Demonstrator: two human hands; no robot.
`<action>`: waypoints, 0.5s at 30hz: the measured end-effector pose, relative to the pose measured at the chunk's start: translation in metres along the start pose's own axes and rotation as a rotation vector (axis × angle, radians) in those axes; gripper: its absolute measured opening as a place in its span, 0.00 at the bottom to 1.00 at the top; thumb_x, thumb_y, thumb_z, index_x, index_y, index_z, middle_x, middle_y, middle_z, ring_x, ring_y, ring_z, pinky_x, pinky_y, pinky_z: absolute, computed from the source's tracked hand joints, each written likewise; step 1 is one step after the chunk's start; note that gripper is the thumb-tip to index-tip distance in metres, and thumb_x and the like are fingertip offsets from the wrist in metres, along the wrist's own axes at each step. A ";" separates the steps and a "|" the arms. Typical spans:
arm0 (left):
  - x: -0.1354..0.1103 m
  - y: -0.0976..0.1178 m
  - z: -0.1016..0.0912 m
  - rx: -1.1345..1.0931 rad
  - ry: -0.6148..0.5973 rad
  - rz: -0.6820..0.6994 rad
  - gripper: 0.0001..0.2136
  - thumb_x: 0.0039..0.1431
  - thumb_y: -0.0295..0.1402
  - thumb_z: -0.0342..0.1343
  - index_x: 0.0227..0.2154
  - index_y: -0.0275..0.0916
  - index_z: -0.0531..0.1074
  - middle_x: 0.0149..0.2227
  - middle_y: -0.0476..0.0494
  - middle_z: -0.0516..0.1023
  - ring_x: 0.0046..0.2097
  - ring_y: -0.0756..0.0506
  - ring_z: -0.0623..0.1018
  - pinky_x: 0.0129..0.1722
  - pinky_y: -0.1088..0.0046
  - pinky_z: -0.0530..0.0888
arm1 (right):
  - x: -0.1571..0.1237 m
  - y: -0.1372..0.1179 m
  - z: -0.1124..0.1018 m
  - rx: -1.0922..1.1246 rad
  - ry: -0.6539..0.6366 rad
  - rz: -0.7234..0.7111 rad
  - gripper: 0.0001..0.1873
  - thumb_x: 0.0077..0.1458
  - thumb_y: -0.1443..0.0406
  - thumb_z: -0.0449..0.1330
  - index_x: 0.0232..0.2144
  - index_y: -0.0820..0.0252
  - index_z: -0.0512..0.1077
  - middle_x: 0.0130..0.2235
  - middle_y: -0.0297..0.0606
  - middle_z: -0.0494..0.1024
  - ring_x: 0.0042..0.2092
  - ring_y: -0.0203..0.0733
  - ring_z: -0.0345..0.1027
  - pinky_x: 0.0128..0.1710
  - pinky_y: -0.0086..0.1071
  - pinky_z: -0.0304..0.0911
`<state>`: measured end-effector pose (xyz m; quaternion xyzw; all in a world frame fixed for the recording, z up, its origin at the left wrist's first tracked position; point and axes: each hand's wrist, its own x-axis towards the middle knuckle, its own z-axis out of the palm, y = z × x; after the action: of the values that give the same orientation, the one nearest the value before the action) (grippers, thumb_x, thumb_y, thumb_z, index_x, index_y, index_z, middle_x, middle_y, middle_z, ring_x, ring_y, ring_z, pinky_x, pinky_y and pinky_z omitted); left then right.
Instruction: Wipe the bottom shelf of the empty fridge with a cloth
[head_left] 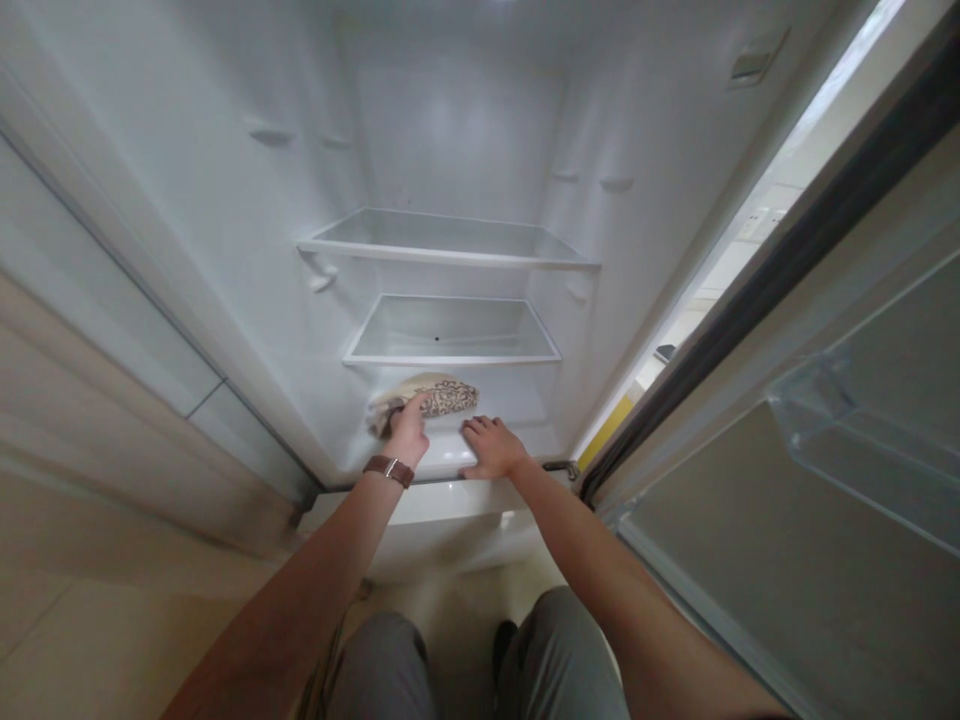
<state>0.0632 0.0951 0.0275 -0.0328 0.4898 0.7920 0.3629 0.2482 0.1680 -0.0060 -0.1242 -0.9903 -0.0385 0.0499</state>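
Note:
A cream cloth [450,398] with a brown pattern lies bunched on the white floor of the refrigerator [517,395], toward its left side. My left hand [407,430], with a brown-strapped watch [388,470] at the wrist, grips the cloth's left part; some of the fingers are hidden in its folds. To the right, my right hand [493,446] rests palm down on the refrigerator floor near the front edge. Its fingers are spread and hold nothing.
Two glass shelves with white rims, an upper shelf [450,252] and a lower shelf [450,359], sit above the cloth. On the right the refrigerator door [720,500] stands open, with a clear door bin [877,460]. A cabinet panel [112,400] borders the left side.

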 end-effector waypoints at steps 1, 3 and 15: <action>0.000 0.001 0.002 -0.021 0.001 -0.022 0.10 0.55 0.26 0.68 0.39 0.40 0.75 0.34 0.48 0.82 0.38 0.48 0.82 0.42 0.74 0.79 | 0.000 0.000 0.001 0.000 0.000 0.000 0.43 0.53 0.39 0.66 0.58 0.63 0.68 0.64 0.54 0.69 0.62 0.61 0.60 0.59 0.54 0.62; 0.000 0.003 0.006 -0.061 -0.011 -0.062 0.08 0.59 0.28 0.64 0.41 0.40 0.76 0.38 0.45 0.83 0.42 0.47 0.83 0.45 0.70 0.80 | 0.000 0.001 0.002 -0.001 0.002 0.001 0.43 0.53 0.39 0.66 0.58 0.63 0.68 0.64 0.54 0.69 0.62 0.61 0.61 0.59 0.54 0.62; 0.011 -0.008 0.062 -0.020 -0.194 -0.028 0.06 0.58 0.20 0.62 0.38 0.35 0.77 0.34 0.43 0.82 0.38 0.47 0.83 0.43 0.72 0.79 | -0.001 0.001 0.004 -0.006 0.028 -0.002 0.43 0.53 0.38 0.66 0.58 0.62 0.69 0.62 0.53 0.71 0.62 0.62 0.62 0.58 0.55 0.64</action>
<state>0.0792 0.1527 0.0492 0.0337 0.4441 0.7911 0.4193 0.2486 0.1691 -0.0099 -0.1227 -0.9895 -0.0432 0.0635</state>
